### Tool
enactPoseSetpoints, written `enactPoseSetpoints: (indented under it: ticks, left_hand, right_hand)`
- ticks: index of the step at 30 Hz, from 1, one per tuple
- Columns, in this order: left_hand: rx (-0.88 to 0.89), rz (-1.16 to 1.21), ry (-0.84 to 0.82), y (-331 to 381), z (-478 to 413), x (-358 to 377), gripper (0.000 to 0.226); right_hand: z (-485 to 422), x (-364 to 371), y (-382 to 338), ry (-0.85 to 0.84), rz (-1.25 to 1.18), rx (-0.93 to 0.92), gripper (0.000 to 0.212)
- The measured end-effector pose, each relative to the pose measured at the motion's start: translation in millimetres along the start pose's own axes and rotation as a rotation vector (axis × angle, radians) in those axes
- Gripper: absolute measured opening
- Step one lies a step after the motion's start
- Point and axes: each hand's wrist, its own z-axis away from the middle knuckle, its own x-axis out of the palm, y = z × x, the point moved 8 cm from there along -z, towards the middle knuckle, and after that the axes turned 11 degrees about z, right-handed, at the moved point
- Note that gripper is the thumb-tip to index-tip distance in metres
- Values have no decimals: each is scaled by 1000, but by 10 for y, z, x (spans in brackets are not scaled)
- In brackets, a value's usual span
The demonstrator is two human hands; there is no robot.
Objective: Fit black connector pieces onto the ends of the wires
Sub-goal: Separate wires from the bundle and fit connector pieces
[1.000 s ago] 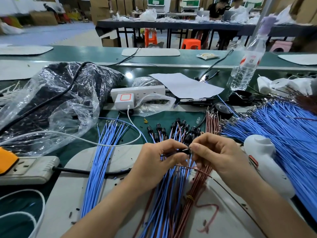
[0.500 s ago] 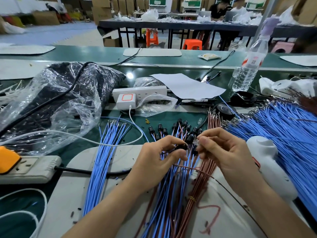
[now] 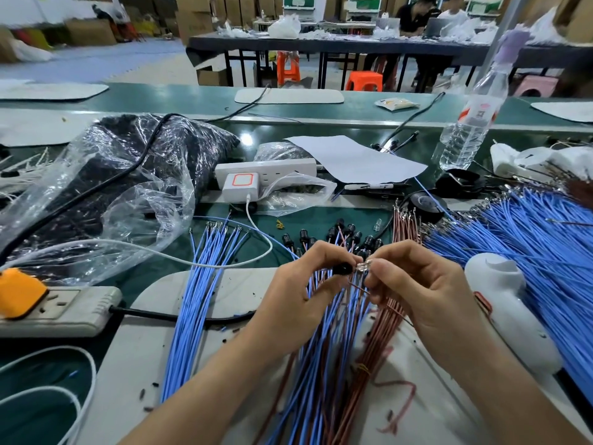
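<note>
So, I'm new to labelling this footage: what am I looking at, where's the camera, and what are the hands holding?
No machine here: these are a person's two bare hands, filmed by a wide-angle camera worn on the head, looking down at a bench. The left hand pinches a black connector; the right hand pinches a clear part beside it. Around them lie blue wires, brown wires, a row of capped ends, a plastic bag, a power strip and a bottle.
</note>
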Motion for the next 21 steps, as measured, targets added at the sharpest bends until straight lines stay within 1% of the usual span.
enactPoseSetpoints:
  ticks: [2, 5, 8, 10, 13, 15, 16, 18, 21]
  left_hand:
    - [4, -14, 9, 0, 1, -8, 35]
    - [7, -23, 11, -4, 3, -2, 34]
    - [22, -35, 15, 0, 5, 2, 30]
    - [22, -58, 6, -17, 13, 11, 23]
    - [38, -129, -2, -26, 18, 15, 23]
    - [46, -173, -9, -26, 13, 17, 23]
    - [46, -185, -13, -30, 11, 20, 23]
    - [39, -188, -15, -39, 11, 18, 22]
    - [32, -184, -23, -43, 18, 20, 21]
  right_hand:
    - [4, 6, -27, 7, 13, -14, 20]
    - [14, 15, -45, 16, 41, -39, 20]
    - [28, 6, -38, 39, 121, -65, 14]
    - [41, -18, -72, 75, 261, -122, 5]
    - [68, -40, -155, 156, 577, -287, 20]
    - [86, -5, -204, 174, 693, -368, 15]
    - [87, 1, -202, 173, 710, -373, 12]
    - [68, -27, -139, 156, 653, -298, 12]
    - [20, -68, 13, 83, 412, -88, 11]
